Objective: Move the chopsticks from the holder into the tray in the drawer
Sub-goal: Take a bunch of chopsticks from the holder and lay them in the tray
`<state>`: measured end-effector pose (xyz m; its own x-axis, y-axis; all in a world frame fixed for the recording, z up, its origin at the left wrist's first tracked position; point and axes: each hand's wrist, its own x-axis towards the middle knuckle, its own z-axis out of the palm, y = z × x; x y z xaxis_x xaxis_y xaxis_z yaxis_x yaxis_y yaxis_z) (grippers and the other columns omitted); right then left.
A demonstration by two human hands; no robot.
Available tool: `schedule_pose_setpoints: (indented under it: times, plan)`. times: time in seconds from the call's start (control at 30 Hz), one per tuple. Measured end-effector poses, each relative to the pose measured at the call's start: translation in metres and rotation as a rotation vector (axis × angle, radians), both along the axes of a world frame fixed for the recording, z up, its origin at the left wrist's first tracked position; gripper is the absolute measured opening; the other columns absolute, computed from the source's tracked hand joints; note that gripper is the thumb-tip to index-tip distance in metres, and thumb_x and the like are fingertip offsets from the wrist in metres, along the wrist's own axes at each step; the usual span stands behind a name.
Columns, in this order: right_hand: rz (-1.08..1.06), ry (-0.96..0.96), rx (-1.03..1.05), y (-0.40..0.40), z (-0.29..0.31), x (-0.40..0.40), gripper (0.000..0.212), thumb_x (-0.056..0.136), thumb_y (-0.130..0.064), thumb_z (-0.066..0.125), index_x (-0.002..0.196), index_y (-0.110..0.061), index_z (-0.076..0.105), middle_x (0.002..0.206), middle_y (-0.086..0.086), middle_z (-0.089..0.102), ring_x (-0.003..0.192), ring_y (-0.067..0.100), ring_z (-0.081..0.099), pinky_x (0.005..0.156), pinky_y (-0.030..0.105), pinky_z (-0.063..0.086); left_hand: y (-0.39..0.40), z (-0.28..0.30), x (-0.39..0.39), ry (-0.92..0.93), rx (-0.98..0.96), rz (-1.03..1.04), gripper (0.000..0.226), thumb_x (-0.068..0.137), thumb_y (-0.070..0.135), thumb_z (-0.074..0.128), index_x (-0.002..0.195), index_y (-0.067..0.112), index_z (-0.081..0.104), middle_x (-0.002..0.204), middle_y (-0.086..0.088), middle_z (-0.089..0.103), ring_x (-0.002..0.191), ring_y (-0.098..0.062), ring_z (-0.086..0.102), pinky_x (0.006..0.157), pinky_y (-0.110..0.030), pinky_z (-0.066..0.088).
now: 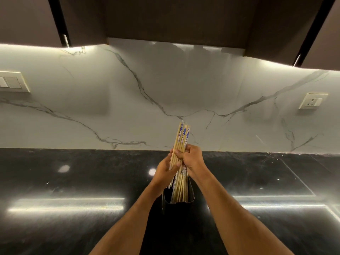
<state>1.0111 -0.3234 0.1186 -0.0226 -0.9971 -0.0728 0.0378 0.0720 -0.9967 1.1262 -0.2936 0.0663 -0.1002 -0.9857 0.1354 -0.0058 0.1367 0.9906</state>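
A bundle of pale wooden chopsticks [181, 137] with blue-and-white patterned tops stands upright, its lower ends inside a dark rectangular holder [177, 205] on the black countertop. My right hand [191, 159] grips the bundle around its middle, fingers curled round the sticks. From the left, my left hand [165, 169] holds the same bundle, thumb and fingers against it. The patterned tops stick out above both hands. No drawer or tray is in view.
The glossy black countertop [73, 181] runs across the lower half, with a marble-look backsplash [128, 98] behind. A switch plate [12, 81] sits at the left, a socket [313, 101] at the right. Dark upper cabinets [174, 19] hang overhead.
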Motion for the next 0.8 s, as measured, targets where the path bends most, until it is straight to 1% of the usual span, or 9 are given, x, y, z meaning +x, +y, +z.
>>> schedule_pose_setpoints:
  times: [0.07, 0.1, 0.13, 0.2, 0.3, 0.4, 0.53, 0.67, 0.8]
  plan:
    - [0.048, -0.024, 0.013, 0.012, 0.014, -0.008, 0.014, 0.094, -0.006, 0.068, 0.107, -0.006, 0.072, 0.089, 0.009, 0.08, 0.085, 0.022, 0.079, 0.08, 0.042, 0.064, 0.01, 0.005, -0.002, 0.045, 0.08, -0.151, 0.02, 0.104, 0.017, 0.052, 0.118, 0.01, 0.064, 0.101, -0.01, 0.076, 0.093, -0.025, 0.075, 0.079, -0.027, 0.06]
    - [0.066, -0.024, 0.02, 0.019, 0.018, -0.012, 0.014, 0.094, -0.005, 0.068, 0.108, -0.006, 0.071, 0.09, 0.009, 0.08, 0.086, 0.022, 0.079, 0.081, 0.042, 0.064, 0.017, 0.006, -0.004, 0.093, 0.126, -0.198, 0.021, 0.105, 0.017, 0.052, 0.117, 0.006, 0.064, 0.1, -0.016, 0.076, 0.092, -0.03, 0.075, 0.081, -0.035, 0.061]
    - [0.082, -0.02, 0.029, 0.027, 0.019, -0.015, 0.015, 0.094, -0.004, 0.067, 0.109, -0.005, 0.071, 0.09, 0.01, 0.08, 0.086, 0.023, 0.079, 0.082, 0.042, 0.064, 0.026, 0.005, -0.006, 0.127, 0.16, -0.219, 0.022, 0.105, 0.018, 0.051, 0.116, 0.004, 0.064, 0.1, -0.019, 0.075, 0.091, -0.033, 0.074, 0.085, -0.042, 0.06]
    - [0.114, 0.007, 0.044, 0.044, 0.015, -0.022, 0.016, 0.095, -0.002, 0.066, 0.11, -0.004, 0.07, 0.092, 0.011, 0.08, 0.088, 0.023, 0.079, 0.084, 0.044, 0.064, 0.044, 0.0, -0.011, 0.152, 0.203, -0.214, 0.023, 0.105, 0.019, 0.051, 0.115, 0.004, 0.065, 0.098, -0.019, 0.075, 0.088, -0.032, 0.073, 0.087, -0.047, 0.059]
    - [0.121, 0.072, 0.047, 0.069, 0.005, -0.03, 0.014, 0.096, -0.003, 0.064, 0.109, -0.004, 0.07, 0.095, 0.012, 0.08, 0.09, 0.022, 0.079, 0.087, 0.044, 0.062, 0.075, -0.008, -0.017, 0.152, 0.252, -0.209, 0.025, 0.106, 0.019, 0.048, 0.113, 0.004, 0.066, 0.095, -0.015, 0.074, 0.086, -0.028, 0.071, 0.084, -0.042, 0.059]
    - [0.064, 0.173, 0.021, 0.092, -0.005, -0.035, 0.01, 0.096, -0.007, 0.067, 0.103, -0.009, 0.073, 0.096, 0.009, 0.079, 0.089, 0.018, 0.078, 0.085, 0.04, 0.063, 0.1, -0.01, -0.021, 0.142, 0.288, -0.22, 0.027, 0.106, 0.02, 0.047, 0.116, 0.003, 0.066, 0.094, -0.012, 0.074, 0.088, -0.026, 0.071, 0.084, -0.039, 0.059]
    - [-0.084, 0.256, -0.075, 0.113, -0.006, -0.043, 0.015, 0.086, -0.004, 0.077, 0.098, -0.013, 0.076, 0.091, 0.003, 0.08, 0.081, 0.01, 0.078, 0.079, 0.035, 0.065, 0.122, -0.008, -0.025, 0.15, 0.326, -0.201, 0.028, 0.106, 0.02, 0.048, 0.119, 0.0, 0.063, 0.095, -0.013, 0.073, 0.088, -0.026, 0.071, 0.086, -0.039, 0.059]
    - [-0.117, 0.334, -0.139, 0.124, 0.002, -0.048, 0.018, 0.078, -0.007, 0.086, 0.09, -0.016, 0.076, 0.083, -0.001, 0.079, 0.076, 0.007, 0.077, 0.076, 0.032, 0.065, 0.134, -0.004, -0.03, 0.229, 0.391, -0.206, 0.03, 0.106, 0.02, 0.049, 0.124, -0.002, 0.06, 0.095, -0.015, 0.071, 0.088, -0.026, 0.07, 0.085, -0.038, 0.056]
    - [-0.174, 0.344, -0.194, 0.128, 0.005, -0.052, 0.021, 0.072, -0.011, 0.091, 0.082, -0.015, 0.074, 0.078, 0.001, 0.078, 0.072, 0.011, 0.077, 0.071, 0.029, 0.063, 0.14, -0.001, -0.035, 0.275, 0.414, -0.201, 0.032, 0.106, 0.021, 0.05, 0.125, -0.002, 0.06, 0.097, -0.017, 0.072, 0.089, -0.028, 0.07, 0.084, -0.037, 0.057]
